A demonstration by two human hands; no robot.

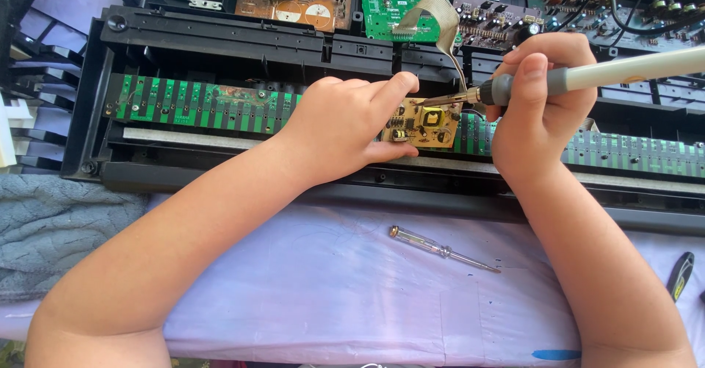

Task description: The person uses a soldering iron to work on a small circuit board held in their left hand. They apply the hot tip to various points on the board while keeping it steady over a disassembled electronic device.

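Left hand pinches the small tan circuit board — right hand grips a soldering iron (tip on the board).

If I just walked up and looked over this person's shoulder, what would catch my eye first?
Probably the two hands at the centre: the left hand steadies a small tan circuit board, while the right hand holds a soldering iron with its tip at the board's top edge. Beneath them, a long green circuit strip runs across an opened black case. Nearer the camera, a clear-handled screwdriver lies on the lilac cloth.
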